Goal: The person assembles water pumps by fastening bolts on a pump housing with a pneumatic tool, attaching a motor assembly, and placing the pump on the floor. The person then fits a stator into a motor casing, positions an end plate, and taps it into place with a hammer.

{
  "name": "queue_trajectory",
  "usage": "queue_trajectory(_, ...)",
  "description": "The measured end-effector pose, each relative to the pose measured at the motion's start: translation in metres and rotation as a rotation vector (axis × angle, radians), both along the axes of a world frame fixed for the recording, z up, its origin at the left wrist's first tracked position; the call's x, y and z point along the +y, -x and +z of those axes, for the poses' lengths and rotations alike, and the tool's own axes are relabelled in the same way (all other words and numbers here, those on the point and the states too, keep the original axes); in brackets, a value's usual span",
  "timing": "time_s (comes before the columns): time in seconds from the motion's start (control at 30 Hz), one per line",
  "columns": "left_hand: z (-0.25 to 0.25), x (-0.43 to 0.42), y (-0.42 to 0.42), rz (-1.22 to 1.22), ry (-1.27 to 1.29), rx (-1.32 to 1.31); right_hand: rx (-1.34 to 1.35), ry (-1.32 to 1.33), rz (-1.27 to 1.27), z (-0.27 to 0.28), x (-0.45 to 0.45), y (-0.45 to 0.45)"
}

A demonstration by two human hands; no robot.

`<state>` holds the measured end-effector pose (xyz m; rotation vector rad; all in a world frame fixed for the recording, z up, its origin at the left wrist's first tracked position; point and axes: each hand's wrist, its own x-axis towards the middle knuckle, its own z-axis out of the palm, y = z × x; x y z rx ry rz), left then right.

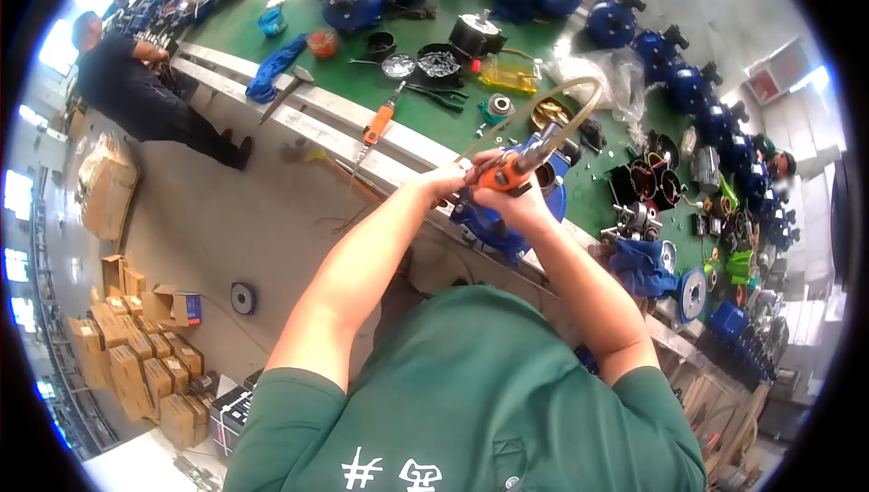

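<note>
My right hand (518, 204) is wrapped around an orange air screwdriver (505, 177) with a metal end and a hose (587, 92) looping from it. My left hand (444, 182) is closed beside the screwdriver, its fingers together; what they hold is too small to make out. Below both hands a blue pump housing (496, 231) sits at the bench's front edge, partly covered by my hands. A second orange screwdriver (378, 124) lies on the bench edge to the left. Pliers (439, 95) and a dish of screws (439, 61) lie beyond my hands.
The green bench (421, 125) carries a yellow oil bottle (507, 74), a plastic bag (625, 85), a blue cloth (638, 261) and a hammer (288, 92). Blue pump housings (611, 23) line its far side. A person (149, 89) stands at left; cardboard boxes (140, 356) are stacked on the floor.
</note>
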<state>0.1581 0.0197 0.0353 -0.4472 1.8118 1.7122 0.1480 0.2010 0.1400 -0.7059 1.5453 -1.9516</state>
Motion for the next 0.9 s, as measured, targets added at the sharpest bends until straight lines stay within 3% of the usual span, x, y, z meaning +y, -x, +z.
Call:
queue_trajectory(0.1, -0.023, 0.001, 0.002, -0.017, -0.045, 0.152, 0.146, -0.188, -0.010, -0.015, -0.011, -0.008)
queue_trajectory(0.17, 0.006, -0.004, -0.005, -0.075, 0.057, -0.011, 0.180, -0.168, 0.007, -0.033, -0.013, -0.007)
queue_trajectory(0.27, 0.008, -0.004, -0.004, -0.027, -0.029, -0.076, 0.114, -0.232, -0.019, -0.032, -0.015, -0.013)
queue_trajectory(0.37, -0.026, -0.007, 0.003, 0.009, -0.180, -0.011, 0.604, -0.343, -0.100, -0.041, -0.017, -0.012)
queue_trajectory(0.4, 0.008, -0.016, -0.005, -0.019, -0.296, -0.067, 0.733, -0.396, -0.115, -0.038, -0.018, -0.010)
queue_trajectory(0.5, 0.006, -0.019, -0.025, 0.200, -0.265, -0.143, 0.259, -0.330, -0.126, -0.027, -0.023, -0.016)
queue_trajectory(0.53, -0.010, -0.016, -0.035, 0.210, -0.141, -0.064, 0.157, -0.266, -0.125, -0.034, -0.023, -0.014)
queue_trajectory(0.63, -0.048, 0.012, -0.070, 0.293, 0.331, 0.574, 0.010, -0.084, -0.185, -0.045, -0.019, -0.012)
queue_trajectory(0.67, -0.037, 0.020, -0.083, 0.259, 0.433, 0.714, -0.035, -0.067, -0.189, -0.042, -0.018, -0.014)
queue_trajectory(0.7, -0.017, 0.027, -0.095, 0.221, 0.533, 0.851, -0.028, -0.096, -0.182, -0.040, -0.017, -0.015)
queue_trajectory(0.9, -0.006, 0.040, -0.095, 0.273, 0.629, 0.853, 0.089, -0.223, -0.130, -0.035, -0.017, -0.017)
